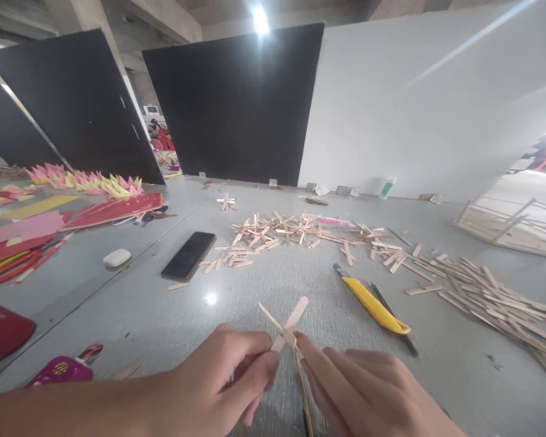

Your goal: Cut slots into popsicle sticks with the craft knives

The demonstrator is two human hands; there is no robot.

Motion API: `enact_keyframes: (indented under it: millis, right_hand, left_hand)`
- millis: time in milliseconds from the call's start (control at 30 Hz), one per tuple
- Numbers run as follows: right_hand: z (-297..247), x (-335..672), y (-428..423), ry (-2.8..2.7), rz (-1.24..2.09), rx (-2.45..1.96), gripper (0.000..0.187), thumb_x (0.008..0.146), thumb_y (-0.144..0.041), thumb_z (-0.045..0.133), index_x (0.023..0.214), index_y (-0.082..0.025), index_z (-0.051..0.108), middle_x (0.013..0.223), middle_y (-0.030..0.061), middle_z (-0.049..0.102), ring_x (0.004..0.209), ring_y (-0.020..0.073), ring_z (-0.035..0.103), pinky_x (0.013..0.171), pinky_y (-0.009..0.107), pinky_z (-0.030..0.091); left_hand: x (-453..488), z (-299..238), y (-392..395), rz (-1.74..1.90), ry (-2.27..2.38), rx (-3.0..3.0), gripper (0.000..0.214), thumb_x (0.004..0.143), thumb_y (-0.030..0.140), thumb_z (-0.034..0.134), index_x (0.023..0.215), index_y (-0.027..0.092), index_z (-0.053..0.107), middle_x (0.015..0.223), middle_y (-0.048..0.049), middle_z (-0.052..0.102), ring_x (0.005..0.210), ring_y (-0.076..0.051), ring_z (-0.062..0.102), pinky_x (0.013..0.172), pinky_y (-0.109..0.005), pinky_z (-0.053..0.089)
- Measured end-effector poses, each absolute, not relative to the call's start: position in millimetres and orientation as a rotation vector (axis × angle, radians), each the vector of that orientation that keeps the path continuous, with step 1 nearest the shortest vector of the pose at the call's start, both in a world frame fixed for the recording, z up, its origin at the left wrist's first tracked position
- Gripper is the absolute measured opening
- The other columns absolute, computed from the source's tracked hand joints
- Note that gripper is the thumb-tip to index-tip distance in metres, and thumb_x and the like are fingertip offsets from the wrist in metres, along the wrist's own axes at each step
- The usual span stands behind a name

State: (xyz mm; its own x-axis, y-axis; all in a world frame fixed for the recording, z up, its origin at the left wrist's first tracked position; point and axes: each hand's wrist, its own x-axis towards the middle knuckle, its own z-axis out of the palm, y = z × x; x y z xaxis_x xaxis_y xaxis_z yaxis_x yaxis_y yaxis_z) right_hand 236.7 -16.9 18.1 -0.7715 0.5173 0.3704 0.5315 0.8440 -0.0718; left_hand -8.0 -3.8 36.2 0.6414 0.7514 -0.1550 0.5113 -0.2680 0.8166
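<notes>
Left hand (230, 370) pinches crossed-stick piece (296, 312) at its near end, long axis angling away and rightward; right hand (361, 382) touches hub (290, 338), its grip unclear.

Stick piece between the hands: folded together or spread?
Spread: the stick piece has arms pointing different ways from its middle; the left hand pinches one.

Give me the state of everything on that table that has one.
Star, sticks crossed, held
Left hand, closed on the Star
Right hand, touching the Star, grip unclear
Sticks, loose, heaped and scattered
Knife, lying down, blade unclear
Phone, flat, screen dark
</notes>
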Motion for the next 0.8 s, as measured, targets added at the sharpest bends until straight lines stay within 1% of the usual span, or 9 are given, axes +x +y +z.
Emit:
enact_keyframes:
  millis: [100,200,267,367,467,533,600,700,800]
  right_hand:
    - [18.0,236.9,-17.2,-2.557,-0.139,-0.742,0.039,0.103,-0.010,0.041,0.137,0.005,0.051,0.078,0.0070,0.067,0.058,0.0179,0.061,0.050,0.033,0.048]
    - [18.4,236.2,-15.1,-2.605,-0.060,-0.756,0.039,0.102,-0.008,0.041,0.137,0.007,0.050,0.077,0.0063,0.066,0.058,0.0175,0.059,0.050,0.033,0.046]
    - [19.1,235.6,-13.3,-2.666,0.001,-0.751,0.039,0.103,-0.010,0.042,0.138,0.007,0.050,0.078,0.0070,0.066,0.061,0.0178,0.059,0.051,0.033,0.045]
    - [20.2,234.5,-11.5,-2.630,-0.061,-0.700,0.039,0.107,-0.015,0.040,0.138,0.007,0.050,0.078,0.0067,0.066,0.059,0.0171,0.058,0.051,0.033,0.044]
    - [21.8,231.7,-11.2,-2.523,-0.153,-0.742,0.031,0.107,-0.014,0.041,0.130,0.000,0.057,0.073,0.0021,0.063,0.055,0.0153,0.057,0.049,0.032,0.043]
    - [22.9,229.8,-11.4,-2.482,-0.158,-0.793,0.022,0.106,-0.012,0.044,0.113,-0.009,0.065,0.069,-0.0009,0.060,0.052,0.0136,0.055,0.047,0.031,0.042]
    - [23.2,229.0,-11.7,-2.472,-0.135,-0.807,0.019,0.105,-0.013,0.046,0.101,-0.013,0.066,0.067,-0.0015,0.057,0.052,0.0133,0.054,0.047,0.031,0.042]
    - [22.8,230.7,-12.8,-2.412,-0.179,-0.725,0.015,0.103,-0.011,0.050,0.113,-0.008,0.062,0.064,-0.0027,0.056,0.049,0.0136,0.051,0.045,0.032,0.041]
    - [25.2,233.5,-15.7,-2.374,-0.166,-0.738,0.025,0.102,-0.009,0.051,0.127,-0.008,0.054,0.067,-0.0021,0.061,0.052,0.0138,0.055,0.050,0.031,0.047]
  left_hand:
    - [-7.8,36.4,-4.2,0.324,0.970,1.939,0.044,0.108,0.043,0.027,0.073,0.023,0.045,0.060,-0.0003,0.060,0.057,-0.013,0.056,0.061,-0.023,0.047]
    - [-9.0,36.1,-4.7,0.311,0.967,2.015,0.040,0.107,0.037,0.024,0.075,0.023,0.043,0.063,-0.0006,0.061,0.060,-0.014,0.055,0.061,-0.023,0.046]
    - [-10.0,35.3,-4.5,0.330,0.951,2.075,0.035,0.106,0.034,0.023,0.078,0.024,0.042,0.064,0.0004,0.058,0.058,-0.014,0.052,0.059,-0.024,0.043]
    - [-10.7,32.6,-2.6,0.364,0.932,2.131,0.032,0.107,0.033,0.021,0.083,0.024,0.041,0.066,0.0020,0.054,0.057,-0.014,0.048,0.057,-0.026,0.041]
    - [-10.9,25.6,0.1,0.374,0.953,2.136,0.035,0.109,0.034,0.019,0.082,0.025,0.039,0.066,0.0029,0.052,0.054,-0.013,0.047,0.055,-0.026,0.039]
    - [-11.2,18.9,1.6,0.424,0.984,2.209,0.035,0.110,0.034,0.019,0.083,0.024,0.039,0.066,0.0033,0.051,0.053,-0.014,0.046,0.054,-0.027,0.038]
    - [-11.7,12.9,2.7,0.484,1.007,2.340,0.034,0.110,0.031,0.019,0.084,0.024,0.040,0.065,0.0031,0.052,0.053,-0.015,0.046,0.055,-0.029,0.037]
    - [-12.1,9.1,3.7,0.477,1.029,2.454,0.034,0.111,0.029,0.020,0.083,0.024,0.041,0.064,0.0036,0.053,0.053,-0.015,0.049,0.056,-0.029,0.038]
    - [-12.0,9.2,4.1,0.427,1.005,2.535,0.034,0.111,0.028,0.022,0.084,0.024,0.042,0.066,0.0028,0.057,0.055,-0.015,0.054,0.056,-0.028,0.039]
